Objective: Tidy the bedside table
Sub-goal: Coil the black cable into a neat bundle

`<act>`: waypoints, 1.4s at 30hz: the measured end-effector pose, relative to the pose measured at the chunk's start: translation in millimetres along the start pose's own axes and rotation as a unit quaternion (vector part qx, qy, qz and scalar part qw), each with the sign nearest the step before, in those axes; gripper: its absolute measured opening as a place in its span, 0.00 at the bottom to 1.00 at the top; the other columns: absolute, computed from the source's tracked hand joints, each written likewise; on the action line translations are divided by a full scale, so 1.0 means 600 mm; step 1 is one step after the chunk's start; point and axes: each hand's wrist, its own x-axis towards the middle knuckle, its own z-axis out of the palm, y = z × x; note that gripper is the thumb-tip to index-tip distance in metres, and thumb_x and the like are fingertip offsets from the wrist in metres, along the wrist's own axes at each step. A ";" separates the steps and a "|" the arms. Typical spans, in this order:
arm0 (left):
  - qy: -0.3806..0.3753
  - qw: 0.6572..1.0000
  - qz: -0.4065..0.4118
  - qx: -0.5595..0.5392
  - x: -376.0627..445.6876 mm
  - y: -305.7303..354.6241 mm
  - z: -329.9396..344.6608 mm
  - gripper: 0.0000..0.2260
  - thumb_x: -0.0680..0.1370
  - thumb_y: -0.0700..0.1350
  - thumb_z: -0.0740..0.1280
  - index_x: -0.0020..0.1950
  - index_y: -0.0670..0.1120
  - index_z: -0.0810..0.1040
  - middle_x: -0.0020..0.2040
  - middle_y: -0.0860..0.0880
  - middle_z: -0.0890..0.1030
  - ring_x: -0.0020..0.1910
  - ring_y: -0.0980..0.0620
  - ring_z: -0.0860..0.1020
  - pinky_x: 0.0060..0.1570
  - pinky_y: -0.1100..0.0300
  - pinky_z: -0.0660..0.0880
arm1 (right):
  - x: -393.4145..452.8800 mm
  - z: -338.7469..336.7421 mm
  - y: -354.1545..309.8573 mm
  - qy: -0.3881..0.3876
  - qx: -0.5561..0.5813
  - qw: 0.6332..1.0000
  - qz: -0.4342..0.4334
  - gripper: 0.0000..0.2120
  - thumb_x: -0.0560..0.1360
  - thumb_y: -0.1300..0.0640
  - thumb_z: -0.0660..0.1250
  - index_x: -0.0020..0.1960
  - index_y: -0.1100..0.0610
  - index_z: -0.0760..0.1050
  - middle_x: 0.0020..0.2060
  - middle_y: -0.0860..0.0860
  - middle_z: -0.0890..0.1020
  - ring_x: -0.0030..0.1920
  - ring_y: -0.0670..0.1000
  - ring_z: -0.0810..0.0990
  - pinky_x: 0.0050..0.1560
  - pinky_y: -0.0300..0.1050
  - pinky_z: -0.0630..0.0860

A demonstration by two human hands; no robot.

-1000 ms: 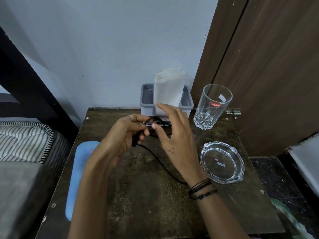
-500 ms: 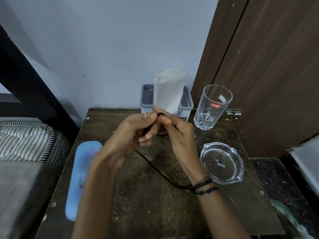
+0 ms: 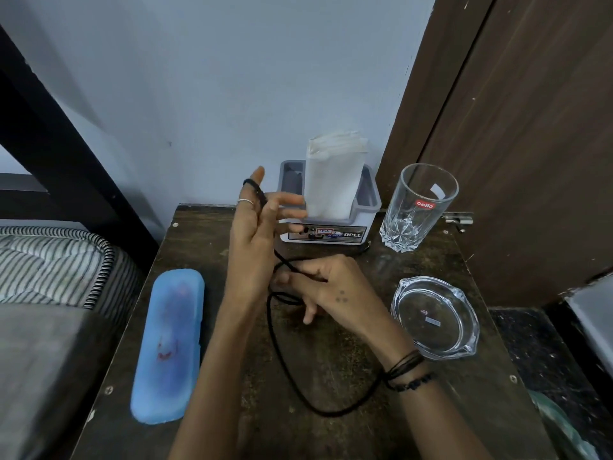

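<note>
Looping from the raised left hand (image 3: 255,234) down to the right hand (image 3: 323,287), a thin black cord (image 3: 282,353) runs mostly away-to-near across the dark wooden bedside table (image 3: 331,436). Its far end wraps around the left hand's upright index finger, just above a silver ring; the other left fingers are spread and loosely straight, gripping nothing else. From there the cord drops to the right hand, which pinches it with curled fingers low over the tabletop, then sweeps toward the near edge in a long slack curve and bends back to the right wrist, where dark bracelets (image 3: 403,371) sit. The cord's near tip cannot be made out. Left of the arms, a blue case (image 3: 167,346) lies lengthwise. Behind the hands stands a grey holder (image 3: 365,207) with white tissues (image 3: 333,180), a clear glass tumbler (image 3: 418,207) to its right, and a glass ashtray (image 3: 434,318) nearer, beside the right hand.
</note>
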 end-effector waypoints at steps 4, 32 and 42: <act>-0.054 0.962 0.060 0.262 0.001 0.003 -0.018 0.14 0.82 0.39 0.54 0.67 0.44 0.66 0.43 0.55 0.79 0.37 0.60 0.77 0.40 0.65 0.74 | -0.002 -0.020 -0.017 0.036 0.139 0.989 -0.038 0.11 0.76 0.60 0.64 0.36 0.60 0.77 0.17 0.41 0.72 0.18 0.46 0.69 0.44 0.41 0.78; -0.176 0.917 -0.190 -0.302 -0.018 0.023 0.018 0.15 0.75 0.42 0.58 0.60 0.40 0.74 0.25 0.53 0.78 0.19 0.61 0.72 0.22 0.72 0.70 | 0.020 -0.007 0.016 0.170 0.196 0.963 -0.078 0.08 0.71 0.53 0.70 0.48 0.54 0.77 0.34 0.52 0.80 0.37 0.47 0.80 0.45 0.44 0.76; -0.117 0.916 -0.169 -0.344 -0.015 0.045 0.024 0.16 0.76 0.39 0.57 0.64 0.40 0.71 0.50 0.49 0.85 0.38 0.58 0.83 0.34 0.69 0.79 | 0.013 -0.018 0.012 0.020 0.209 0.977 0.030 0.11 0.71 0.51 0.64 0.48 0.57 0.73 0.24 0.50 0.76 0.32 0.49 0.77 0.47 0.49 0.73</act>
